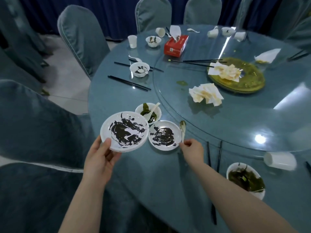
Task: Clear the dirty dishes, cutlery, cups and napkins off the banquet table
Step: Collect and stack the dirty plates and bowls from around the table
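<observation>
From the head view, a smeared plate is held at its near rim by the left hand, its grip clamped on it, off the counter edge. A spoon beside a second plate is pinched by the right hand. Both plates are judged light, stiff and greasy. Five bowls and five cups are counted.

Banquet hall or restaurant function room, after a meal. Large round table with blue cloth under a glass top; glass turntable set in its middle. Chairs in matching grey-blue fabric covers ring the far and left edges. Dark blue curtain closes off the back; pale tiled floor at left. Many place settings used: smeared white plates, small bowls, black chopsticks, disposable cups, crumpled napkins, a red tissue box near the far edge.
</observation>
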Demonstrator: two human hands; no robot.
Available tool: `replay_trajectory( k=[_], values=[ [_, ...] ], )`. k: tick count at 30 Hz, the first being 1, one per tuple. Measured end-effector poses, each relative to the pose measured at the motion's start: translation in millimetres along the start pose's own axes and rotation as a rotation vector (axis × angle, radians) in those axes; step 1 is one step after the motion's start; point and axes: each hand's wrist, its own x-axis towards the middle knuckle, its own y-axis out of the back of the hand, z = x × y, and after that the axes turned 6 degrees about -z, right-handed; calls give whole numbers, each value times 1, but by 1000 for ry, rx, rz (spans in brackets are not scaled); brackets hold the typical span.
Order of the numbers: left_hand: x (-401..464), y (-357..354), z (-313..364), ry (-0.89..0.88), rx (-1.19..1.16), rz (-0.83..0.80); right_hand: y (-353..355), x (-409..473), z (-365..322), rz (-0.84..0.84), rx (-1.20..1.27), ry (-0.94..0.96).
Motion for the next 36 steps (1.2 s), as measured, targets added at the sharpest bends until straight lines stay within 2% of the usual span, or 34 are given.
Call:
replay_trajectory(
  k=[4, 8, 11, 14, 16, 19, 25, 36],
  values=[
    [7, -3, -6, 27, 1, -4, 16, -1, 19, -36, -133, -53],
    [9, -1, -7, 40, 5, -9, 10, 1, -1, 59, -180, 57],
    [9, 0, -6, 45, -3, -6, -6, 2, -20, -69, -277, 2],
    [8, 2, -4, 39, 2, -5, -20, 6, -27, -153, -266, -85],
    [7, 3, -3, 34, 11, -8, -22, 9, -29, -146, -227, -139],
    [5, 4, 0, 26, 18, -5, -15, 11, -29, -105, -22, -209],
    [10, -19, -2, 48, 42, -34, 25, 5, -21, -87, 298, -142],
    [12, -137, -51, 175, 186, -323, 154, -17, -25, 92, 449, 45]
  ],
)
